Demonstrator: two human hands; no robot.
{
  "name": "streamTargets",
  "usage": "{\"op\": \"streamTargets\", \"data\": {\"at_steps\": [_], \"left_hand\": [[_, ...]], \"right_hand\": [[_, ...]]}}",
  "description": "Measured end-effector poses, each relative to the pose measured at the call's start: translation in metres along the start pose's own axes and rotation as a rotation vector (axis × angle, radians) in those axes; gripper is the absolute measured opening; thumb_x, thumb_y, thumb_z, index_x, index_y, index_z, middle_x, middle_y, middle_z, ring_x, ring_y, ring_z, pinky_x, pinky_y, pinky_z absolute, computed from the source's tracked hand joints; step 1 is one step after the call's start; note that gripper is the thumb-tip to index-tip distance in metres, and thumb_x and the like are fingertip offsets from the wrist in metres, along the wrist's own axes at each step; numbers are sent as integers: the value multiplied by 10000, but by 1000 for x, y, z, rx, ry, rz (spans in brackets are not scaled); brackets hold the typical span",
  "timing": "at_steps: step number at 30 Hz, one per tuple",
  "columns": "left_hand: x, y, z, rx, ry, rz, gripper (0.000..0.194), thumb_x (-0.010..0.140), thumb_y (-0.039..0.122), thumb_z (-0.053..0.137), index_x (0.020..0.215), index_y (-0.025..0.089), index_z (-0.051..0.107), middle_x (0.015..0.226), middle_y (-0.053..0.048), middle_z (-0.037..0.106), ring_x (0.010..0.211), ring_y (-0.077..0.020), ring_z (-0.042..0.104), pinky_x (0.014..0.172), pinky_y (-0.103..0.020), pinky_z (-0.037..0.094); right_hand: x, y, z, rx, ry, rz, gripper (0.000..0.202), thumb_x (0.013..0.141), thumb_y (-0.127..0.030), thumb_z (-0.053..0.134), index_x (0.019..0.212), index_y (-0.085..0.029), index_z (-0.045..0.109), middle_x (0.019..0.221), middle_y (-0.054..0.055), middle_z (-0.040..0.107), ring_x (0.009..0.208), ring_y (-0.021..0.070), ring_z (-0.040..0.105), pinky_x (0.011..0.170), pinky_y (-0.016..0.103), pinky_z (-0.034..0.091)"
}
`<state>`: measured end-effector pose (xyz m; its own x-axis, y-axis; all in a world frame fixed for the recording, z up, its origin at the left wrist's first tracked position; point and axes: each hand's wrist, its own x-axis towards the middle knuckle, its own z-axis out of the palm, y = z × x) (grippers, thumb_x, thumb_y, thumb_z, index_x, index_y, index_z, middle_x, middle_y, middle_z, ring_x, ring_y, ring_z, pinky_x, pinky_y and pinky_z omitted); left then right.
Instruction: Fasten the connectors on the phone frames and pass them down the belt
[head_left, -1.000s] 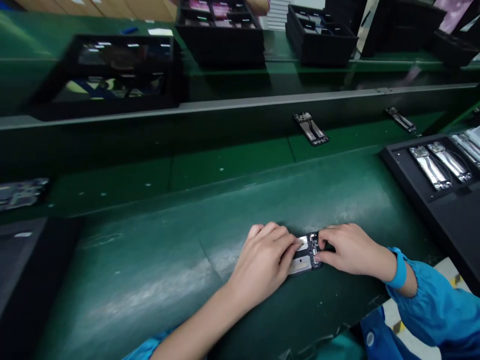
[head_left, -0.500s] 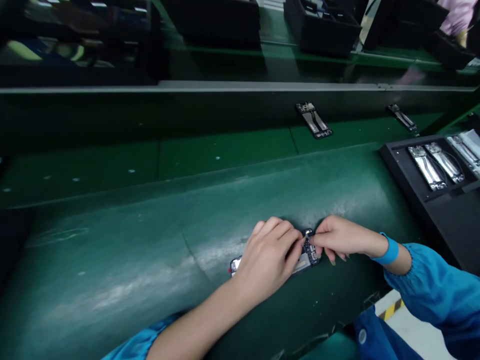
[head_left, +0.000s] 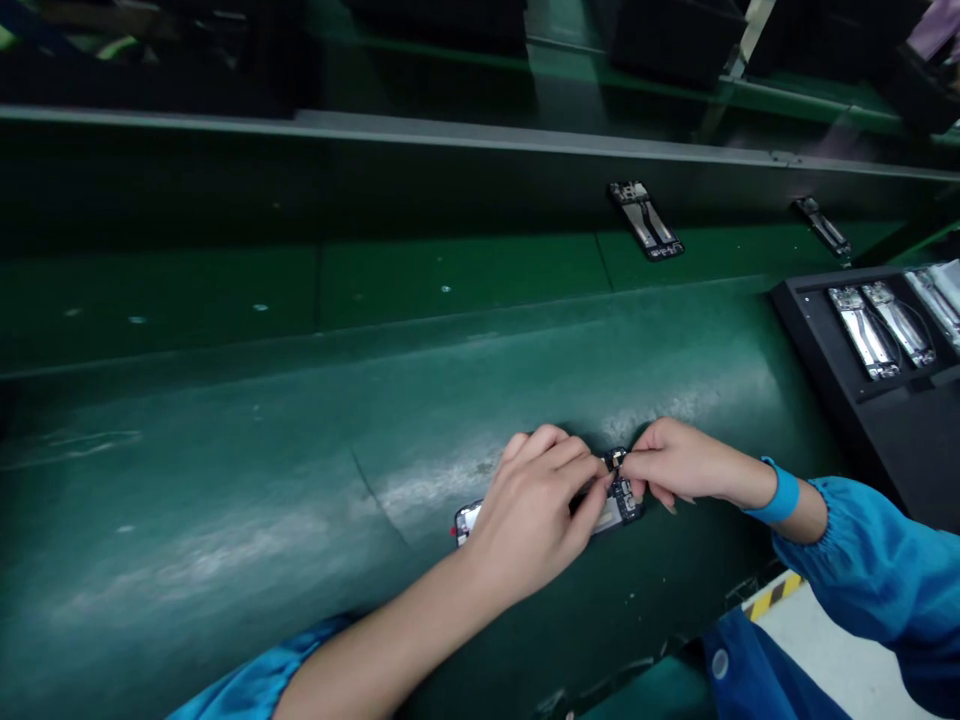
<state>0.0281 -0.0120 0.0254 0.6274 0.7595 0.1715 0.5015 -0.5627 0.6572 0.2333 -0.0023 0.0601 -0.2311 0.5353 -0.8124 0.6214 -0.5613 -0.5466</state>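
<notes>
An opened phone [head_left: 612, 514] with a bare circuit board lies flat on the green mat [head_left: 285, 450]. Across its middle rests my left hand [head_left: 536, 505], its fingers curled and gripping it, with thumb and fingertips at the board end. That hand hides much of the phone; its other end, with a small red spot, peeks out on the left. My right hand [head_left: 667, 462] is closed in a pinch at the board end, touching or just over the board. Whatever sits between its fingertips is too small to make out. A blue band circles the right wrist.
Beyond the mat, two more opened phones [head_left: 646, 222] [head_left: 822, 226] lie on a lower green strip. At right stands a black tray [head_left: 817, 345] holding several opened phones. A metal rail [head_left: 450, 132] runs across the back, with dark boxes behind it. Part of another person's pink sleeve shows top right.
The view has tilted down slightly, so the background sits higher. Both hands stay at the phone; the right fingertips have shifted slightly on the board end.
</notes>
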Motion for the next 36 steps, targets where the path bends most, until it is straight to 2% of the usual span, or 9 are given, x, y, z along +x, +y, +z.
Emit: {"op": "streamTargets", "data": {"at_steps": [4, 11, 17, 24, 28, 32, 33, 36], "left_hand": [[2, 0, -3, -42, -19, -68, 257, 963, 253, 516, 793, 218, 705, 742, -17, 663, 804, -209, 513, 707, -357, 311], [6, -3, -6, -38, -78, -69, 248, 963, 229, 511, 804, 221, 701, 757, -22, 661, 822, -217, 520, 716, -358, 322], [9, -6, 0, 40, -54, 10, 238, 1026, 195, 428, 902, 186, 631, 882, -45, 639, 857, -214, 514, 724, -348, 335], [9, -8, 8, 132, -18, 39, 211, 1024, 159, 432, 895, 174, 598, 852, -43, 612, 825, -214, 502, 719, -352, 333], [10, -7, 13, 281, -5, 83, 174, 987, 136, 476, 875, 164, 605, 818, -49, 595, 798, -230, 491, 705, -376, 323], [15, -1, 13, 413, 2, 111, 162, 948, 134, 499, 839, 164, 615, 786, -60, 599, 764, -240, 492, 687, -394, 320], [15, 0, 11, 407, 15, 98, 166, 960, 148, 491, 865, 163, 627, 800, -64, 612, 774, -240, 503, 691, -395, 328], [10, 1, 3, 330, 62, 80, 218, 1013, 200, 447, 1043, 165, 660, 931, -81, 663, 871, -244, 550, 736, -390, 358]], "right_hand": [[0, -8, -5, -109, 2, -44, 294, 885, -162, 564, 617, -153, 685, 384, -47, 508, 364, 78, 448, 391, 167, 324], [2, -9, -9, -130, 56, -70, 252, 846, -174, 604, 615, -158, 704, 379, -47, 507, 387, 87, 469, 410, 175, 332], [6, -7, -11, -103, -14, -77, 245, 854, -180, 609, 631, -155, 707, 385, -49, 511, 363, 84, 419, 391, 186, 305], [6, -6, -16, -102, -43, -89, 236, 854, -205, 611, 648, -155, 713, 396, -45, 513, 385, 90, 438, 411, 197, 311], [5, -8, -9, -150, -13, -59, 257, 848, -194, 595, 606, -161, 677, 388, -42, 485, 400, 98, 441, 443, 223, 300], [2, -3, 1, -352, 228, -216, 380, 831, -215, 639, 473, -169, 518, 397, -64, 314, 425, 85, 309, 462, 274, 204], [-1, 0, 2, -361, 259, -276, 391, 847, -225, 640, 481, -168, 512, 428, -62, 317, 448, 87, 308, 471, 276, 207], [-17, 10, 1, -212, 265, -512, 350, 984, -279, 544, 682, -163, 678, 641, -8, 527, 615, 121, 490, 577, 254, 363]]}}
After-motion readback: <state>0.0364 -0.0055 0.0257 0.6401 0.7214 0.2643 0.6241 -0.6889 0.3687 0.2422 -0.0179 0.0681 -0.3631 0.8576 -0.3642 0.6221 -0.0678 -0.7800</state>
